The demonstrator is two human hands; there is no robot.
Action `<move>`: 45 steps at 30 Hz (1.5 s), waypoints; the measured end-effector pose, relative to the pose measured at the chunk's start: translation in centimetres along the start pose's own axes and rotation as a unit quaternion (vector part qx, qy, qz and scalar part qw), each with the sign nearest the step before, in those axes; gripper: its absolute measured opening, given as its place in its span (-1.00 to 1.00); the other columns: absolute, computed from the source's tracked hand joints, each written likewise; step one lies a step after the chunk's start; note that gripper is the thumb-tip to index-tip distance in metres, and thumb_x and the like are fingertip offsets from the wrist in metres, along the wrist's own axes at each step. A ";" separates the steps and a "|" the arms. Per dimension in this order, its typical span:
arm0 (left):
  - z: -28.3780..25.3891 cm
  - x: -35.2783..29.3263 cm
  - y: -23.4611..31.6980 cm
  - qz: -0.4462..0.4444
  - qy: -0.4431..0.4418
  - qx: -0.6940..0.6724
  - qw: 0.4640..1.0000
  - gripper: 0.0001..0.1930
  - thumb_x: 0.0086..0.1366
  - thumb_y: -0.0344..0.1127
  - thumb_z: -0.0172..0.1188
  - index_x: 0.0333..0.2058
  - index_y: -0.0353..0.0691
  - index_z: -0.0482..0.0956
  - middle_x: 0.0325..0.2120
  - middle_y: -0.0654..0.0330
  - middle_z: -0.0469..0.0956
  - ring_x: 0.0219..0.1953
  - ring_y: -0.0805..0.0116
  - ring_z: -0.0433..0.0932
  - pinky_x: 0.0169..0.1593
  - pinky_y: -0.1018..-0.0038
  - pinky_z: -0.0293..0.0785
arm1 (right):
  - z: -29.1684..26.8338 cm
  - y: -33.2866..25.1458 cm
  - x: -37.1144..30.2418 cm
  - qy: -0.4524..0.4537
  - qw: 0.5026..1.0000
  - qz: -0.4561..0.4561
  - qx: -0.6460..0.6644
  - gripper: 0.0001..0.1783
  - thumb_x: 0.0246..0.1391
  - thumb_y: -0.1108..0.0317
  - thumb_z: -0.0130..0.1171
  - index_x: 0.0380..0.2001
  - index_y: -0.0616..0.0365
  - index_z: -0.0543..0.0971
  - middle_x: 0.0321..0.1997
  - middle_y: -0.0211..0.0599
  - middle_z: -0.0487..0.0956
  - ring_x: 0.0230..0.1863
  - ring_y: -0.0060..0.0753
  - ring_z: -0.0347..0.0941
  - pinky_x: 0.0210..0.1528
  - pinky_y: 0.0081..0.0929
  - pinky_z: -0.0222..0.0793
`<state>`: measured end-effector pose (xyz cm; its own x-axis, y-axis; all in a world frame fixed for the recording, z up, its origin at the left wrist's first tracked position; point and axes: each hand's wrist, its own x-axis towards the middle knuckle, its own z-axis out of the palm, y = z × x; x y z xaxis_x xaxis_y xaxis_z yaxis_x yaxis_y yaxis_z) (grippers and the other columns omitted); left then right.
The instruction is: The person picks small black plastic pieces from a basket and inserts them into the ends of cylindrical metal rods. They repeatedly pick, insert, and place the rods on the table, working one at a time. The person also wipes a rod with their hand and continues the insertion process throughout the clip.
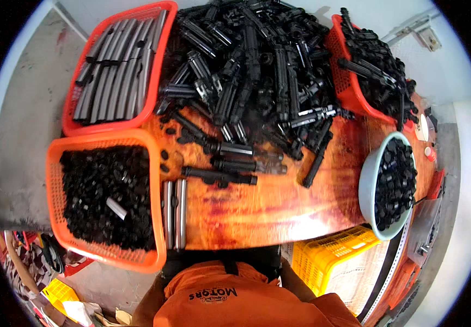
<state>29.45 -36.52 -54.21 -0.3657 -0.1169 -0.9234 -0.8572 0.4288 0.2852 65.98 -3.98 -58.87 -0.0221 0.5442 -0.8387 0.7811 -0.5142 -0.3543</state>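
Neither of my hands shows; parts of my arms appear beside my orange shirt point(219, 297) at the lower edge, below the table front. The nearest things on the wooden table point(279, 212) are silver tubes point(180, 215) lying side by side against an orange basket. That orange basket point(156, 218) holds many small black parts and one short silver piece point(116, 209). Several black tubular assemblies point(220, 176) lie loose mid-table. Behind them rises a large heap of similar black assemblies point(251, 60), some with shiny metal sections.
A red basket point(156, 103) of silver tubes stands at the far left. Another red basket point(347, 90), piled with black parts, is at the far right. A pale blue basin point(367, 185) of small black pieces sits at the right edge, above a yellow crate point(311, 261).
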 end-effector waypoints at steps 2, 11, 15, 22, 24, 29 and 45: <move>1.7 0.4 0.2 -0.007 -0.001 -0.003 1.000 -0.64 0.34 -0.21 0.00 -0.02 -0.31 0.50 -0.32 0.21 0.55 -0.37 0.33 0.49 -0.27 0.39 0.45 | 0.6 -0.9 -0.1 -0.001 1.000 0.015 -0.008 -0.70 0.20 0.46 0.00 -0.03 0.34 0.50 -0.13 -0.18 0.59 -0.12 -0.37 0.47 -0.06 -0.48 0.36; 3.2 -0.4 3.0 0.012 0.000 0.021 1.000 -0.61 0.33 -0.19 -0.01 0.02 -0.29 0.48 -0.25 0.18 0.55 -0.28 0.30 0.51 -0.21 0.37 0.46 | 1.5 -4.7 0.9 -0.019 1.000 -0.002 -0.005 -0.67 0.18 0.46 0.02 0.00 0.37 0.49 -0.09 -0.15 0.59 -0.08 -0.32 0.47 -0.01 -0.46 0.35; 3.3 0.4 4.8 0.064 -0.014 0.038 0.997 -0.60 0.33 -0.18 -0.02 0.04 -0.28 0.48 -0.22 0.17 0.55 -0.25 0.28 0.51 -0.18 0.35 0.46 | 0.7 -3.6 2.5 -0.011 0.998 -0.039 0.043 -0.66 0.18 0.46 0.02 0.01 0.38 0.48 -0.08 -0.14 0.59 -0.05 -0.30 0.47 0.00 -0.45 0.34; 2.8 -0.3 7.3 0.143 -0.019 0.062 0.988 -0.58 0.33 -0.16 -0.03 0.07 -0.26 0.47 -0.16 0.14 0.55 -0.18 0.26 0.52 -0.13 0.33 0.47 | -1.5 -3.8 8.3 -0.010 0.965 -0.149 0.215 -0.63 0.17 0.46 0.03 0.03 0.40 0.47 -0.05 -0.12 0.59 -0.02 -0.27 0.48 0.04 -0.43 0.34; 2.7 -0.7 8.2 0.163 -0.013 0.069 0.984 -0.57 0.33 -0.16 -0.03 0.08 -0.26 0.46 -0.15 0.13 0.56 -0.16 0.26 0.53 -0.12 0.32 0.47 | -1.8 -7.5 4.9 0.026 0.951 -0.189 0.243 -0.65 0.19 0.45 0.03 0.01 0.41 0.48 -0.11 -0.13 0.60 -0.09 -0.31 0.49 -0.02 -0.45 0.36; 0.5 -1.5 6.3 0.218 -0.023 0.092 0.971 -0.57 0.33 -0.15 -0.04 0.08 -0.26 0.46 -0.13 0.12 0.56 -0.12 0.24 0.52 -0.08 0.30 0.47 | -4.0 -13.4 -3.3 0.212 0.898 -0.339 0.186 -0.74 0.26 0.39 0.02 -0.12 0.38 0.51 -0.47 -0.33 0.56 -0.47 -0.57 0.42 -0.39 -0.60 0.37; -3.3 1.5 5.4 0.267 -0.099 0.184 0.941 -0.70 0.36 -0.22 -0.09 -0.13 -0.32 0.48 -0.29 0.15 0.52 -0.23 0.29 0.47 -0.17 0.31 0.44 | -20.2 -29.7 -16.2 0.641 0.595 -0.466 -0.134 -0.66 -0.09 0.11 0.30 -0.27 0.04 0.57 -0.20 -0.38 0.52 -0.10 -0.22 0.38 -0.08 -0.25 0.11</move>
<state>23.08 -37.34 -53.19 -0.6034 0.3568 -0.7131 -0.3731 0.6640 0.6480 55.76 15.86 -26.36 -0.1637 0.6570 0.7359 0.8771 0.4384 -0.1963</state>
